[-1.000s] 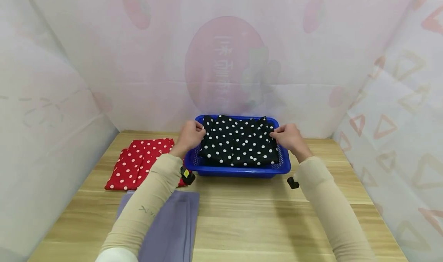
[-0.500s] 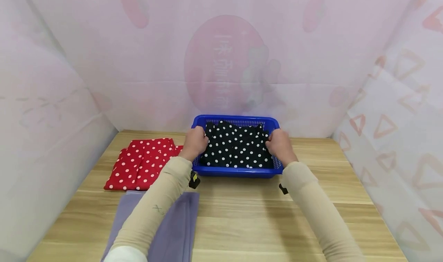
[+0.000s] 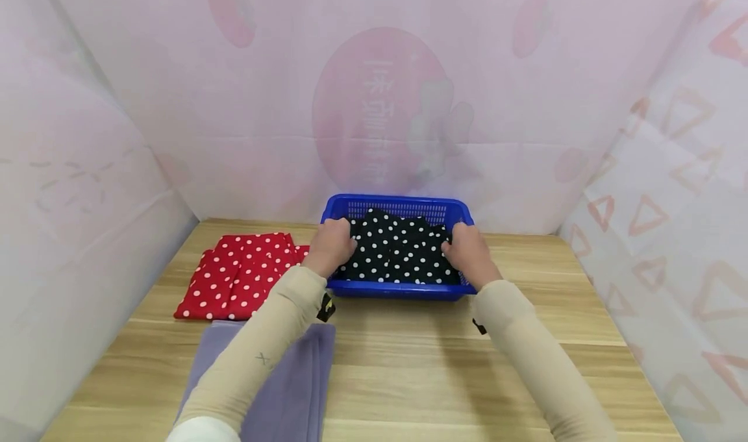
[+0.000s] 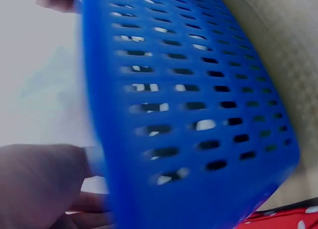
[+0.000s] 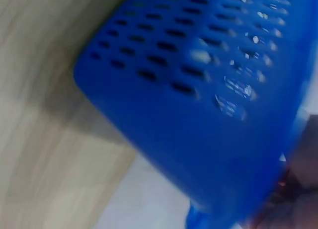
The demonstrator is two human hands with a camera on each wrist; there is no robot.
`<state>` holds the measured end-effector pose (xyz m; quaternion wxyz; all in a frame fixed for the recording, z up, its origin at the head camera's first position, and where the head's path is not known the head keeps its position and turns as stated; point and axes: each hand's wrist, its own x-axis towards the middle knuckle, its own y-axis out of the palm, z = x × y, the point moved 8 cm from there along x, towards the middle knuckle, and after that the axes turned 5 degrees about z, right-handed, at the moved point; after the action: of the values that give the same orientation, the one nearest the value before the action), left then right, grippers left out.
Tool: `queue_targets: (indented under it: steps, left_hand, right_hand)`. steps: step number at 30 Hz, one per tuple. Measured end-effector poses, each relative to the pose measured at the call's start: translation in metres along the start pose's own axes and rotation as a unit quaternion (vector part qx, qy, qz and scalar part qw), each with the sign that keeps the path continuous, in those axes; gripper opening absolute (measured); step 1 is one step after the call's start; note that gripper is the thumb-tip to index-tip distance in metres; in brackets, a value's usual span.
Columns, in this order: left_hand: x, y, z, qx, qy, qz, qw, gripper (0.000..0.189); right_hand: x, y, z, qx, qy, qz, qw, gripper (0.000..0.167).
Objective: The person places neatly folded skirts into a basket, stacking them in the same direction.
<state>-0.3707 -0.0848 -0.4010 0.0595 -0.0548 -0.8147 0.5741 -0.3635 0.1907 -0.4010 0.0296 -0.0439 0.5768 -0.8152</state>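
Note:
A black folded garment with white polka dots (image 3: 400, 254) lies inside a blue plastic basket (image 3: 403, 291) at the back of the table. At the garment's left edge, my left hand (image 3: 330, 247) reaches over the basket's side, fingers curled on the cloth. My right hand (image 3: 469, 255) does the same at the right edge. The fingertips of both are largely hidden in the head view. In the left wrist view the slotted basket wall (image 4: 198, 114) stands in front of the left hand (image 4: 39, 182). The right wrist view is blurred, with the right hand (image 5: 298, 194) partly behind the basket wall (image 5: 164, 124).
A folded red cloth with white dots (image 3: 234, 276) lies left of the basket. Nearer the front is a folded purple-grey cloth (image 3: 292, 383), partly under my left sleeve (image 3: 251, 357). Printed fabric walls (image 3: 263, 104) enclose the wooden table (image 3: 397, 364) at the back and sides.
Both hands have moved inward and down from pinching the garment's upper corners. The garment has sunk lower and drawn narrower in the basket, baring its back wall.

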Motion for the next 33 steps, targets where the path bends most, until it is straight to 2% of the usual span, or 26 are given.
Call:
queue_targets:
  steps: [2,6,11,16,19,23,33]
  left_hand:
    - [-0.007,-0.009,-0.001,-0.009,0.025,0.010,0.9996,0.026]
    - [-0.025,-0.029,-0.002,-0.017,0.072,0.033,0.9967,0.039]
    - [-0.056,-0.045,0.010,-0.019,0.084,0.071,0.9938,0.063]
    - [-0.092,-0.051,0.030,0.001,0.092,0.071,0.9932,0.066]
    - [-0.113,-0.050,0.045,0.011,0.093,0.065,0.9935,0.067]
    - [-0.137,-0.045,0.064,0.026,0.078,0.063,0.9946,0.073]
    - [-0.192,-0.021,0.108,0.050,0.074,0.069,0.9936,0.089]
  right_hand:
    - [-0.003,-0.008,0.001,0.009,-0.020,0.014,0.9997,0.032]
    - [-0.012,-0.022,0.000,0.021,-0.038,0.056,0.9975,0.063]
    - [-0.024,-0.029,-0.006,0.026,-0.067,0.099,0.9925,0.085]
    - [-0.039,-0.019,-0.018,0.016,-0.074,0.123,0.9896,0.106]
    - [-0.048,-0.008,-0.024,0.008,-0.074,0.132,0.9885,0.115]
    - [-0.056,0.004,-0.031,-0.003,-0.080,0.128,0.9885,0.120]
    - [-0.061,0.022,-0.036,-0.005,-0.092,0.110,0.9897,0.125]
